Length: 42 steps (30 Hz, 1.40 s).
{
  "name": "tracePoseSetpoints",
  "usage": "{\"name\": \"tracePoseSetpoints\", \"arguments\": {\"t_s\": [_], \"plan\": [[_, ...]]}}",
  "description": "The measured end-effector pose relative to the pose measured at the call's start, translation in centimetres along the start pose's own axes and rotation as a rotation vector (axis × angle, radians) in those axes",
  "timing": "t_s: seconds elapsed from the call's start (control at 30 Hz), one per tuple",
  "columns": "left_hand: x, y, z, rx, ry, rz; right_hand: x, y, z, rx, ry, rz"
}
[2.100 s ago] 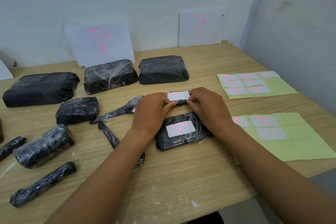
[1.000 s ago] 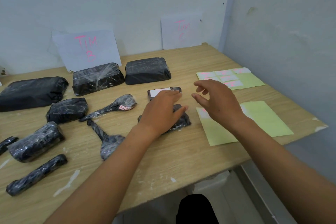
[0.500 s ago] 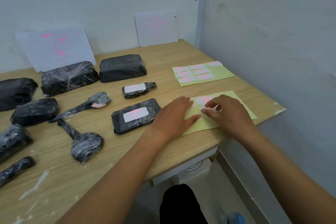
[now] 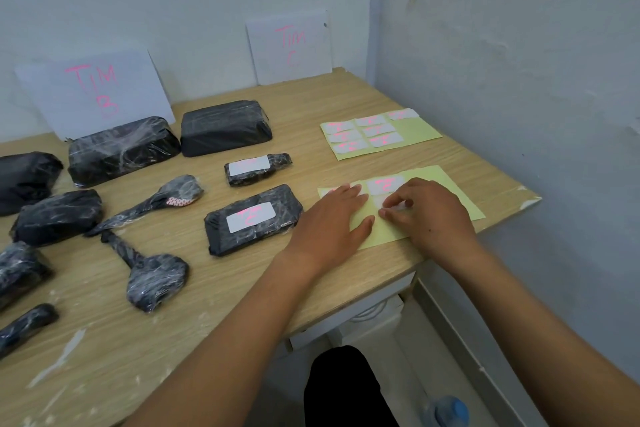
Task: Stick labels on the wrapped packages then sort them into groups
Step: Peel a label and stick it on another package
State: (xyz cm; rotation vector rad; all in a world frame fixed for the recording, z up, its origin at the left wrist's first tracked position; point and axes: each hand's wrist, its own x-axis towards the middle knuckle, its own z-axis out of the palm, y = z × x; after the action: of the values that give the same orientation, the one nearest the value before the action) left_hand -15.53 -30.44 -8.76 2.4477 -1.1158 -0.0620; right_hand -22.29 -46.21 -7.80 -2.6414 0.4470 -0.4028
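Fingertips (image 4: 385,212) of my right hand (image 4: 427,210) pinch a flimsy white sticker label's (image 4: 388,201) corner; beside them, my left hand (image 4: 337,215) lies flat, steadying the yellow backing sheet (image 4: 460,198).

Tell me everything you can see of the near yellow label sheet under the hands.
The near label sheet is pale yellow backing paper lying flat by the table's right front edge. One white, pink-marked label shows on it. The left hand presses its left end flat; the right hand pinches at a label on it.
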Motion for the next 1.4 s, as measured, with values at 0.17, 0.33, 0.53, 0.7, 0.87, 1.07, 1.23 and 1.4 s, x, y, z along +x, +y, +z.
{"name": "tracePoseSetpoints", "arguments": {"t_s": [0.17,0.33,0.53,0.7,0.87,1.07,1.23,1.4], "plan": [[0.2,0.1,0.7,-0.037,0.065,-0.060,0.1,-0.4,-0.2,-0.078,0.013,-0.021],[0.2,0.0,1.1,-0.051,0.093,-0.059,0.0,-0.5,-0.4,-0.148,0.013,-0.086],[0.2,0.0,1.2,-0.036,0.106,-0.056,0.1,-0.6,-0.8,-0.195,-0.025,-0.152],[0.3,-0.1,1.1,0.012,0.059,-0.004,0.4,-0.9,-0.7,-0.253,-0.044,-0.200],[0.6,-0.2,1.1,0.097,0.007,0.030,1.0,-0.4,-0.1,-0.102,-0.081,-0.177],[0.6,-0.2,1.0,0.114,-0.014,0.027,1.3,0.4,-0.2,0.142,-0.108,-0.117],[0.6,-0.2,1.1,0.099,-0.027,0.024,1.1,1.0,-0.4,0.364,-0.039,-0.020],[0.7,-0.3,1.1,0.101,-0.037,0.022,1.1,1.5,-0.5,0.488,0.042,0.072]]}}
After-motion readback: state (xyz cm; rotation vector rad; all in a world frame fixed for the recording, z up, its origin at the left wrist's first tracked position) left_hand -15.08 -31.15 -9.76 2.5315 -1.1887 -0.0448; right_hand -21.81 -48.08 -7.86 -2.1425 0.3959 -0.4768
